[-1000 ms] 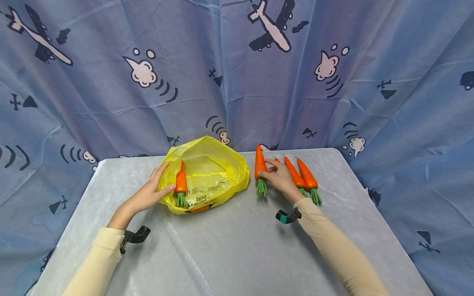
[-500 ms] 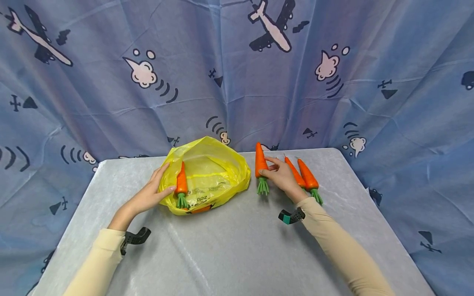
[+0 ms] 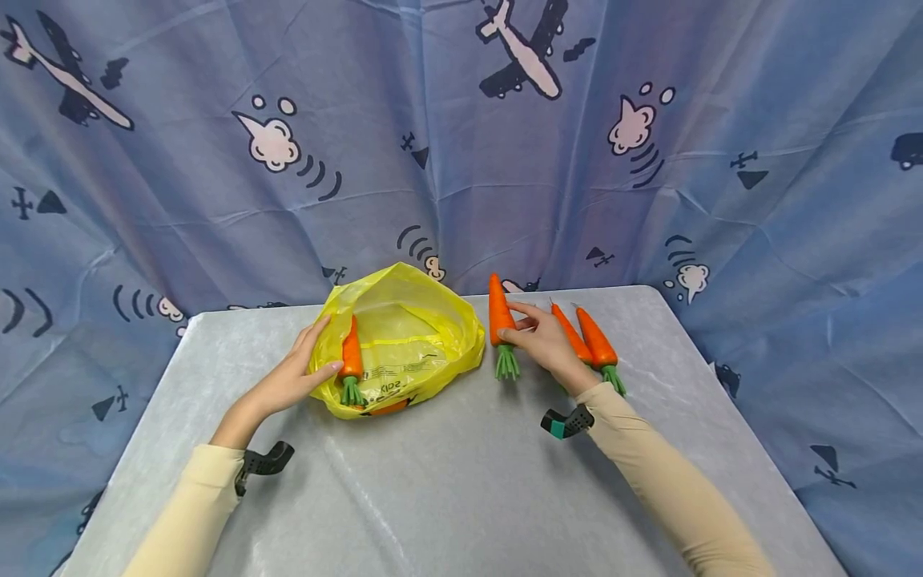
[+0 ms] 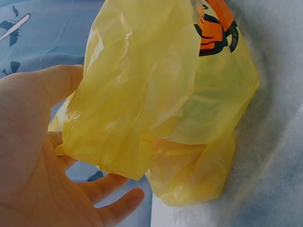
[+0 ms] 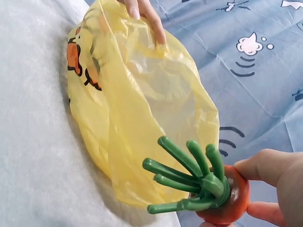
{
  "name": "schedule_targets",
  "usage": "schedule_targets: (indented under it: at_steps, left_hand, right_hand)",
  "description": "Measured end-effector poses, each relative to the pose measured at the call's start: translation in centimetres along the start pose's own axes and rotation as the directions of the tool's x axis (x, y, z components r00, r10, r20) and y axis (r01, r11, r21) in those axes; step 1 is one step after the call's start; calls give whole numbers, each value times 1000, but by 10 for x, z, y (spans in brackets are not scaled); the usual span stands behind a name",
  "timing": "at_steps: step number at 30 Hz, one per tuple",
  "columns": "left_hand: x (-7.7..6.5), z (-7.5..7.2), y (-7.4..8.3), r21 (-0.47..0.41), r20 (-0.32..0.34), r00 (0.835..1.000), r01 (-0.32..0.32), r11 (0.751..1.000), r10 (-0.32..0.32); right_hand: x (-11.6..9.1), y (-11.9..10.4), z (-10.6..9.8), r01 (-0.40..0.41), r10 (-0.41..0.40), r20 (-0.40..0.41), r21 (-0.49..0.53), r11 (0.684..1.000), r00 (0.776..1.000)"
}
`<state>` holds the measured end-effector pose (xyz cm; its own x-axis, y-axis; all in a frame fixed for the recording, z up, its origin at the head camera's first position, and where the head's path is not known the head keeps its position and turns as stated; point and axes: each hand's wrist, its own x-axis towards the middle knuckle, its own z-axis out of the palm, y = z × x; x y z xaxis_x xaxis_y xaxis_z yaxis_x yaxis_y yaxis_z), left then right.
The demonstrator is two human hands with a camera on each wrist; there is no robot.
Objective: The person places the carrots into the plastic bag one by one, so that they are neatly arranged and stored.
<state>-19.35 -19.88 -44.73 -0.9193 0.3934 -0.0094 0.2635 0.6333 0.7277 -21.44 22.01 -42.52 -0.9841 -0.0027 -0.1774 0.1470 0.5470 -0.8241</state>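
A yellow plastic bag point(image 3: 454, 365) stands with its mouth open at the left middle of the table. My left hand point(image 3: 296, 373) holds its left rim, with thumb and fingers spread about the edge; in the left wrist view the thin plastic point(image 4: 123, 94) passes between them. Inside the bag, by that side, lies an orange carrot point(image 3: 352, 353) with green stalks. Right of the bag, my right hand point(image 3: 548, 344) pinches another carrot point(image 3: 499, 312) near its thick end, tip pointing away. In the right wrist view its green stalks point(image 5: 213, 187) overlap the bag.
Two more carrots point(image 3: 597, 340) lie side by side on the table, just right of my right hand. The grey-white table point(image 3: 433, 497) ends at a blue patterned curtain point(image 3: 461, 160). A black camera mount sits on each wrist.
The carrot in my right hand has moved slightly up and left, toward the bag. A carrot tip showing beside the hand earlier is now hidden. My left hand stays on the bag.
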Motion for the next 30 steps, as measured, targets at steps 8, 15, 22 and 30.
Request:
schedule_targets:
  at_steps: [8, 15, 22, 30]
  left_hand:
    - [-1, -1, 0, 2, -2, 1000, -2, 1000, 2]
    - [-1, -1, 2, 2, -5, 1000, -7, 1000, 7]
    - [-1, -2, 4, 2, 1, 1000, 1, 1000, -1]
    - [-1, -1, 4, 5, 2, 1000, 2, 1000, -2]
  right_hand:
    - [-5, -10, 3, 33, -33, 17, 6, 999, 999]
    - [-8, -18, 4, 64, -64, 37, 21, 998, 997]
    - [-14, -28, 7, 89, -89, 60, 13, 996, 994]
    - [-17, -38, 20, 153, -154, 71, 20, 988, 986]
